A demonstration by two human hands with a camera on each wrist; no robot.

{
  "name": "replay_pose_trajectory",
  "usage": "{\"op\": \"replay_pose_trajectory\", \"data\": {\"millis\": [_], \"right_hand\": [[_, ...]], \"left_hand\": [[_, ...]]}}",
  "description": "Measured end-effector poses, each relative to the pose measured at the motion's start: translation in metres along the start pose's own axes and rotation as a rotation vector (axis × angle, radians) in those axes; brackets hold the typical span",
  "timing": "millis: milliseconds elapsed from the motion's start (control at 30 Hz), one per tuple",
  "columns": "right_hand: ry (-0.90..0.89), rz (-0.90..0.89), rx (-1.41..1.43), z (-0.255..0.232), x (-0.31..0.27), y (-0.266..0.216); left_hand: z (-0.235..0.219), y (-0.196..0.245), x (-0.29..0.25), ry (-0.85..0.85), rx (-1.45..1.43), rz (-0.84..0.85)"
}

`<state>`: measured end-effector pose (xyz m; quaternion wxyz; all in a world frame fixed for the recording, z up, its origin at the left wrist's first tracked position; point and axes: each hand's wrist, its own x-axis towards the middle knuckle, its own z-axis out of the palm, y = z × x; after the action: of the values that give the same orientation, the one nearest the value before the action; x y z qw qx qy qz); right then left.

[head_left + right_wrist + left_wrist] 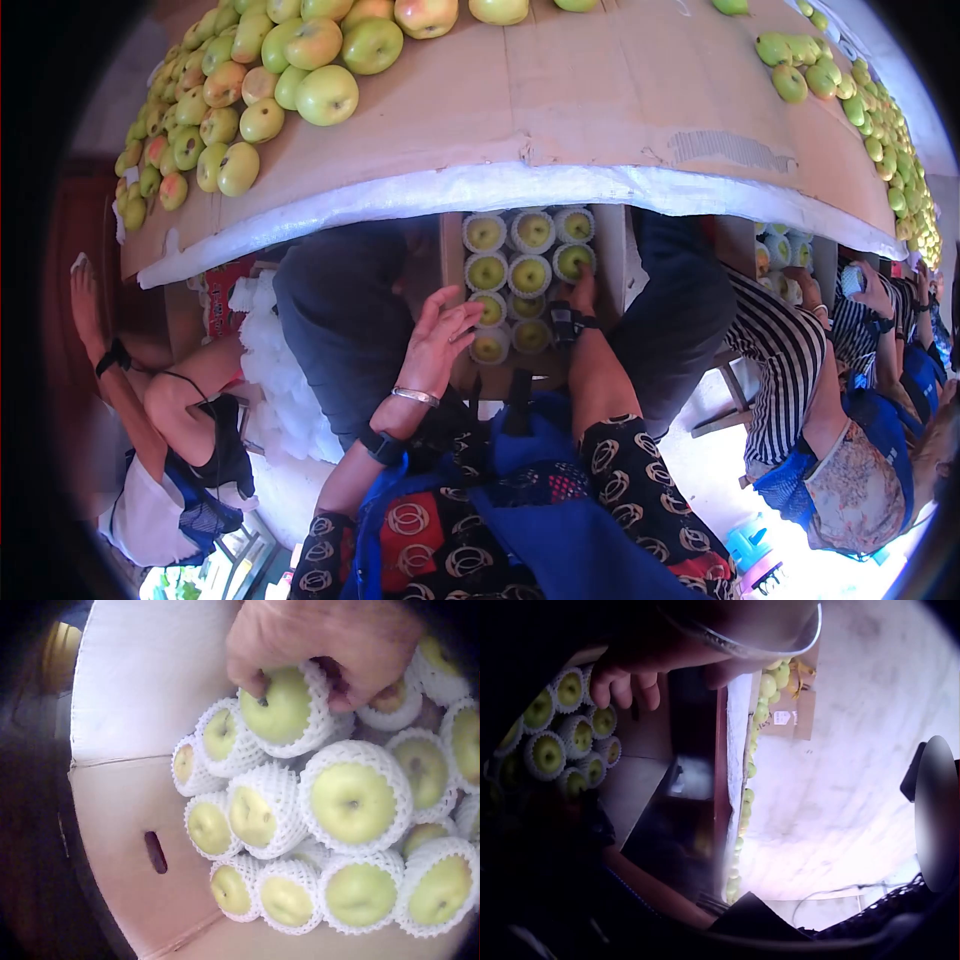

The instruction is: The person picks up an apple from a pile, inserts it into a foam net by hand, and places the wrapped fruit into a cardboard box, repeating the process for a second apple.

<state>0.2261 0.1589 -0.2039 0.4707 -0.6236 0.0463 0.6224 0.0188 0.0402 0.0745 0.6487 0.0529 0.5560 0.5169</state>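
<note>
A cardboard box (120, 817) between the person's knees holds rows of green apples in white foam nets, such as the netted apple (352, 802). At the box's right side, the right hand (581, 293) grips a netted apple (574, 262); in the right wrist view the fingers of the right hand (322, 645) curl round that apple (277, 709). The left hand (436, 345) hovers over the box's left edge with fingers spread, holding nothing. In the left wrist view the left hand's fingers (622, 688) hang loosely beside the netted apples (546, 755).
Above the box, a cardboard-covered table (560, 110) with a white cloth edge bears a heap of loose apples (225, 85) at left and more at right. White foam nets (285, 370) are piled left of the person's leg. Other people sit on both sides.
</note>
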Motion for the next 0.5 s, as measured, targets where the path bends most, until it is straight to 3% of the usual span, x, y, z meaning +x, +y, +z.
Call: {"op": "replay_pose_trajectory", "data": {"millis": [100,200,267,367,467,500], "right_hand": [[-0.067,0.014,0.028,0.001,0.006,0.009],[-0.020,0.007,0.022,-0.005,0.011,0.007],[0.016,-0.035,-0.265,-0.007,0.009,0.009],[0.016,-0.110,-0.456,-0.024,0.037,0.022],[0.114,-0.027,-0.511,-0.017,0.014,0.008],[0.105,-0.021,-0.507,-0.027,0.029,0.018]], "left_hand": [[-0.003,-0.002,0.000,-0.007,0.016,0.003],[-0.001,-0.001,0.001,-0.027,0.024,0.003],[-0.002,-0.001,-0.001,-0.025,0.035,0.007],[-0.004,-0.002,0.001,-0.051,0.019,0.007],[-0.002,-0.002,-0.001,-0.030,0.029,0.000],[-0.003,-0.003,-0.001,-0.043,0.034,0.001]]}}
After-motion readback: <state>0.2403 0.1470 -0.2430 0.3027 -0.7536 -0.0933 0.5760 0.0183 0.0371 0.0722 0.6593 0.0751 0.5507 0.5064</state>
